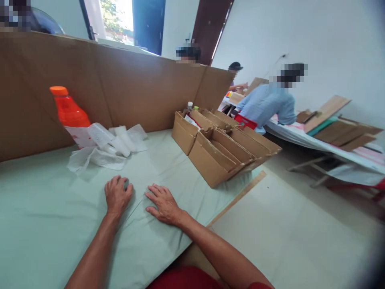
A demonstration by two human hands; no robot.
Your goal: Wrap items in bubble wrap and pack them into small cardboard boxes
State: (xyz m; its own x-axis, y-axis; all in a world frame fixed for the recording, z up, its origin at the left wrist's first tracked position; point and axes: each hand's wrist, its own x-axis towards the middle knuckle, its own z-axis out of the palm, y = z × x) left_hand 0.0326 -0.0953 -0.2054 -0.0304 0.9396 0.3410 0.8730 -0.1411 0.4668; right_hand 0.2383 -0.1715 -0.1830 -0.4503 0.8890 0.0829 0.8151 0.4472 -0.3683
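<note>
The left hand (118, 196) lies on the green cloth (54, 216), fingers curled, thumb apart (whether it grips the dark patch between them, I cannot tell). The right hand (164, 205) rests palm down, fingers loosely spread toward ten o'clock. At twelve from the left hand lie plastic rolls (120, 147), long axes roughly ten to four; the orange bottle (70, 110) beyond tilts its cap toward eleven.

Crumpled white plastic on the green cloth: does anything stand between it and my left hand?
Nothing visible does: only green cloth lies between your left hand and the crumpled white plastic. The orange bottle is on the plastic's far side.
</note>
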